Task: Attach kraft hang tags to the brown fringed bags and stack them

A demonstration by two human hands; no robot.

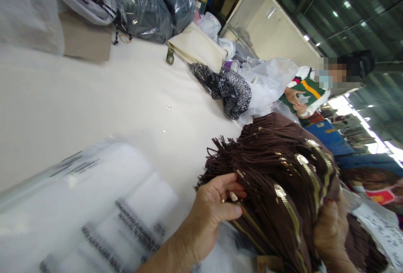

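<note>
A stack of dark brown fringed bags (296,180) with gold zips and shiny zip pulls lies at the lower right, fringes pointing left. My left hand (210,208) is at the near left edge of the stack, thumb and fingers closing about the edge of one bag beside a gold zip pull (233,196). On the right side of the stack, my right hand (332,229) grips the brown fabric; its fingertips are mostly hidden. A sheaf of clear plastic bags with black print (119,218) lies left of my left forearm, blurred.
On the white table (110,97) are a black-and-white patterned bundle (231,90), a cream pouch (197,46) and crumpled clear plastic (270,78). Plastic-wrapped dark bags (141,9) stand along the far edge. A masked person (310,92) is beyond the stack.
</note>
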